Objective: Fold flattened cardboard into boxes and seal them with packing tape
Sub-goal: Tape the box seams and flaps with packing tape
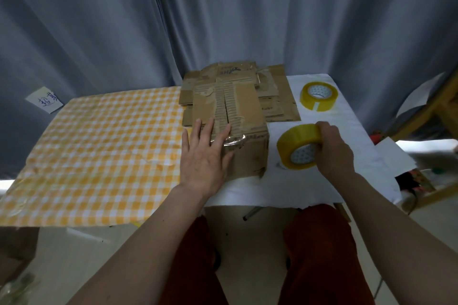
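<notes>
Red-trousered knees (198, 267) sit below the box (238, 131). Left hand (205, 156) presses flat, fingers spread, on the box. Right hand (333, 148) grips the tape roll (297, 147) beside the box.

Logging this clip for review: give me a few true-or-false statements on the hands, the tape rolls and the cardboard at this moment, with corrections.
1. The right hand grips a yellow tape roll. True.
2. The left hand is curled into a fist. False: it lies flat, fingers straight, on the folded box.
3. A second tape roll lies on the white cloth. True.
4. The flattened cardboard stack lies on the checked cloth. False: it sits behind the box, on the right side.
</notes>
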The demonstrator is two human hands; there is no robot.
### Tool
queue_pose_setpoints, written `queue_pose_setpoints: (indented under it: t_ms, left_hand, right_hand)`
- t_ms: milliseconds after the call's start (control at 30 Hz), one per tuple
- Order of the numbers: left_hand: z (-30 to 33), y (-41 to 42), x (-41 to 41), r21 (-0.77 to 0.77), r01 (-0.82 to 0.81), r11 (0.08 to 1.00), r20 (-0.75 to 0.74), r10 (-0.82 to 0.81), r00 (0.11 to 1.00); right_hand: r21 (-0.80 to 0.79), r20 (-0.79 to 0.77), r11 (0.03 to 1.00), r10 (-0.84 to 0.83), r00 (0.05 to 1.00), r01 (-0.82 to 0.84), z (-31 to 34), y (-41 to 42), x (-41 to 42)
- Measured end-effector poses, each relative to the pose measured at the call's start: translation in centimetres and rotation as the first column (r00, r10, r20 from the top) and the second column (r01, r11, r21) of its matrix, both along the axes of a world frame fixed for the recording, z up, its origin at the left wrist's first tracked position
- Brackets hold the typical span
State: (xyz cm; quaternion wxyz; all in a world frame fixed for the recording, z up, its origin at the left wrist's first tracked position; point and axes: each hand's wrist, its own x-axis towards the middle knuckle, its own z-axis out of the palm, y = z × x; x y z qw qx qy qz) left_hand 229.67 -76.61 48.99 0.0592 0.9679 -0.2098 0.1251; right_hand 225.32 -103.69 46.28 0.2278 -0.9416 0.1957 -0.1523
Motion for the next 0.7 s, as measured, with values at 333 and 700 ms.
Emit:
queue_pose_setpoints:
  t_ms: [333,700]
  left_hand:
    - [2.0,-1.7,-0.3,-0.044,-0.133,0.99,-0.068,0.13,0.989]
    - [3.3,-3.3,0.9,0.018,0.02,1.0,-0.21,-0.016,0.978]
  right_hand:
    - [0.104,-0.013,0.993,0.05,0.999,-0.049,0.3,0.7,0.3]
    - [0.235,-0.087,0.972,0.038,0.995,-0.016,-0.1,0.4,0.0]
